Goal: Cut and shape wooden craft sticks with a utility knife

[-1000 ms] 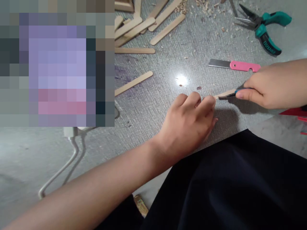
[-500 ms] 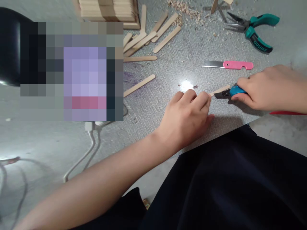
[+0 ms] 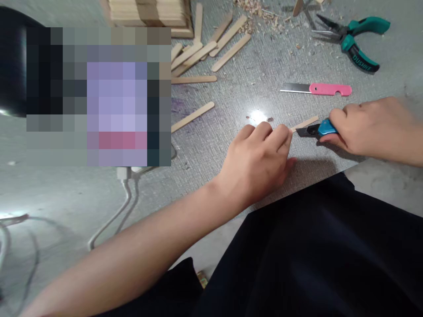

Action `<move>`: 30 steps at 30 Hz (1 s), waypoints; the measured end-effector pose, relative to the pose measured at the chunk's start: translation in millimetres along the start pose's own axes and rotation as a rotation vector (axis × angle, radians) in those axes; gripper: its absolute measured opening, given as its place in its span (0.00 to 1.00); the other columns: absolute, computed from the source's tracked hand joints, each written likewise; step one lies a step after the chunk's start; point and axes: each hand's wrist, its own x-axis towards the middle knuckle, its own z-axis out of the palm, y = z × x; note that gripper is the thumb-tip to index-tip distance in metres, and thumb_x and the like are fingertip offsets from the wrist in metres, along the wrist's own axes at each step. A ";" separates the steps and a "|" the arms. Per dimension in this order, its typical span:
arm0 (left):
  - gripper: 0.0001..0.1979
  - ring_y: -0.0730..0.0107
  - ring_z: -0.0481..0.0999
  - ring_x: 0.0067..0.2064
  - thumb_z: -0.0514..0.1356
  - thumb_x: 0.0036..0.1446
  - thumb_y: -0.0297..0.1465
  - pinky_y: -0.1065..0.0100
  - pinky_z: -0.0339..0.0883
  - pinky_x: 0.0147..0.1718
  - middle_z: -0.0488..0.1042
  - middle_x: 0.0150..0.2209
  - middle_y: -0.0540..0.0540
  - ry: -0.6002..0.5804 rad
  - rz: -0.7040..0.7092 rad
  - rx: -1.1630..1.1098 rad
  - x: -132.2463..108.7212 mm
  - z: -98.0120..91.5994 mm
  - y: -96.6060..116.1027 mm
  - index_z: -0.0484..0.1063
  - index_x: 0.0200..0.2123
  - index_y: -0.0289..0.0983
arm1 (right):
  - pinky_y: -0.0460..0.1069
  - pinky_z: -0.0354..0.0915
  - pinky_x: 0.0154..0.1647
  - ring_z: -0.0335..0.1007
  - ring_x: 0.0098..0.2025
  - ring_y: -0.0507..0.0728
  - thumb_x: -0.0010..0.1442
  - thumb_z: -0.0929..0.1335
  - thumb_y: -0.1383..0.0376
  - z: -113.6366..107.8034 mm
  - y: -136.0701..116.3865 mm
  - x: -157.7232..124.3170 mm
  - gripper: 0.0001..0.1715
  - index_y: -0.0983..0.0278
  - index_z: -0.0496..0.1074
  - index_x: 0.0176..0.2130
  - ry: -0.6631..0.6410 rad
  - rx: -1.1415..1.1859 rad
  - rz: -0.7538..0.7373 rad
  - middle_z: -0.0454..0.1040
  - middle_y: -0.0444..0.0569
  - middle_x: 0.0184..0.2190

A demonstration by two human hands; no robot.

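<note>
My left hand (image 3: 259, 163) is curled, its fingertips pressing a thin wooden stick (image 3: 306, 122) down onto the grey textured mat (image 3: 231, 132). Only the stick's right end shows past my fingers. My right hand (image 3: 366, 130) grips a blue-handled utility knife (image 3: 315, 130), whose dark blade tip lies against the stick's free end. My dark-clothed lap fills the lower right.
A pink-handled blade (image 3: 317, 89) lies just beyond my right hand. Teal pliers (image 3: 355, 42) rest at the top right. Several loose wooden sticks (image 3: 205, 53) and wood shavings lie at the top, beside a stacked stick structure (image 3: 152, 15). White cables (image 3: 112, 215) run at the left.
The view shifted, bringing the stick stack and cables into sight. My right hand drew slightly right along the stick with the knife, so more of the blue handle shows. My left hand stayed in place.
</note>
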 end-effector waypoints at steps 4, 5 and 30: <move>0.17 0.44 0.85 0.55 0.62 0.80 0.33 0.51 0.78 0.47 0.85 0.52 0.34 -0.020 -0.003 0.013 0.6 -2.0 0.8 0.82 0.63 0.30 | 0.55 0.43 0.35 0.72 0.33 0.62 0.83 0.53 0.37 -1.3 -2.0 -1.8 0.42 0.65 0.77 0.55 0.035 -0.091 -0.024 0.83 0.64 0.41; 0.17 0.44 0.85 0.55 0.62 0.80 0.34 0.51 0.78 0.46 0.85 0.52 0.34 -0.016 -0.003 0.014 0.6 -1.9 0.8 0.82 0.63 0.30 | 0.54 0.42 0.35 0.72 0.33 0.61 0.84 0.53 0.37 -2.4 -2.5 -2.2 0.42 0.66 0.76 0.55 0.027 -0.112 -0.025 0.83 0.64 0.41; 0.17 0.42 0.83 0.57 0.63 0.81 0.36 0.49 0.78 0.50 0.85 0.57 0.33 -0.081 -0.029 0.008 5.9 -5.8 0.5 0.82 0.63 0.31 | 0.54 0.46 0.33 0.76 0.35 0.65 0.84 0.51 0.36 -12.0 -18.0 -10.7 0.47 0.67 0.79 0.55 -0.014 -0.158 0.039 0.82 0.67 0.43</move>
